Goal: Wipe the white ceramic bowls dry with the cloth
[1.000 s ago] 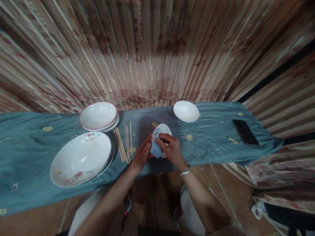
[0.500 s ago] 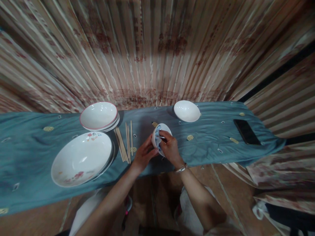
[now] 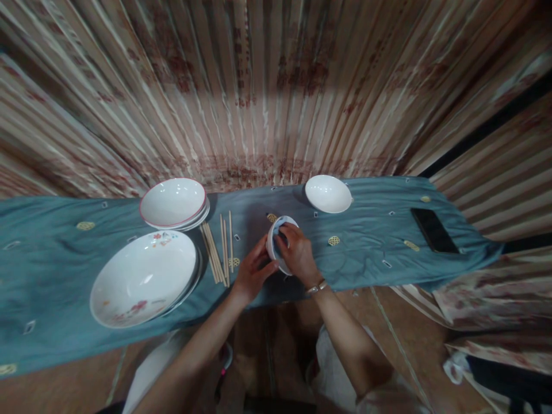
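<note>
The half-curled left hand (image 3: 252, 270) holds a bowl (image 3: 270, 246) tilted, apparently so the right hand (image 3: 299, 253) (bent, clutching a cloth (image 3: 279, 225)) can reach inside

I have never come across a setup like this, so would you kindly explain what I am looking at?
Certainly. There is no machine here: the two hands belong to a person wearing a camera on the head. Every picture comes from that camera, looking forward and down.

The left hand holds a small white bowl, tilted. The right hand has its fingers inside the bowl, at a bluish cloth; the fingertips are hidden, so its exact grip cannot be told.

On the blue-green tablecloth, to the left, are a stack topped by a pink-rimmed bowl, a large flowered bowl and some chopsticks. To the right are another white bowl and a dark phone-like slab.
</note>
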`<state>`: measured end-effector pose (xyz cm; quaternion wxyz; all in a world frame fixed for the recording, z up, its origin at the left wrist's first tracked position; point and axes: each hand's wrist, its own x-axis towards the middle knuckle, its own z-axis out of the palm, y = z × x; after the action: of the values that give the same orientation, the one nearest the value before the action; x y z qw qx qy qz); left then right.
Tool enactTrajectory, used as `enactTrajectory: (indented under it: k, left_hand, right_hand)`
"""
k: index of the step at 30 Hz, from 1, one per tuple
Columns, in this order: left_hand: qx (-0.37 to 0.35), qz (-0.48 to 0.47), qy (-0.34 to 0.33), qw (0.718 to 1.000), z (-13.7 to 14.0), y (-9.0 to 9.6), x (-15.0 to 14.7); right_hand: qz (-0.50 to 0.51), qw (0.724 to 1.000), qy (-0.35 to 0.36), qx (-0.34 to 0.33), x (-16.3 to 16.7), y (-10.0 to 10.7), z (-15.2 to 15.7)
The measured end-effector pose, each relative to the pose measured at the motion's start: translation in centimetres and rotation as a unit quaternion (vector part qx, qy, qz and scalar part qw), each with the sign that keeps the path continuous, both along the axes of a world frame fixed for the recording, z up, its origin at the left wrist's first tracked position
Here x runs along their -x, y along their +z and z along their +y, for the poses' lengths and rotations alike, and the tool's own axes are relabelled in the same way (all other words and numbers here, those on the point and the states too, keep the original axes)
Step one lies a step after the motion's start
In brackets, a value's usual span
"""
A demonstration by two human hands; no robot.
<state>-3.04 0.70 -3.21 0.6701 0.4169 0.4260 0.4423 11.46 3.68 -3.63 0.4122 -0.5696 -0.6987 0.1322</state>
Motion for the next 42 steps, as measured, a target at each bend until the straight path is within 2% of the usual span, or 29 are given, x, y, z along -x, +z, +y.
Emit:
enactTrajectory:
  k: [12,18,25,33,38,42]
  left_hand:
    - [0.000,-0.004,0.006,1.000,0.0,-0.1,0.1]
    - [0.001,-0.006,0.004,1.000,0.0,0.0,0.0]
    - [-0.002,0.010,-0.001,1.000,0.1,0.2,0.0]
    - [-0.009,0.019,-0.004,1.000,0.1,0.3,-0.1]
    - [-0.015,0.020,-0.011,1.000,0.1,0.3,0.0]
    - [-0.017,0.019,-0.015,1.000,0.2,0.1,0.0]
  right_hand:
    - [-0.164,0.986,-0.002,0.019,-1.4,-0.5,-0.2]
    - [-0.183,0.983,0.018,0.022,-2.1,-0.8,-1.0]
    - [-0.129,0.990,0.037,0.037,-2.5,-1.6,-2.0]
    - [-0.023,0.989,0.097,0.110,-2.6,-1.3,-2.9]
    - [0.106,0.970,0.134,0.172,-2.7,0.0,-3.1]
    - [0.212,0.936,0.162,0.230,-2.9,0.5,-3.1]
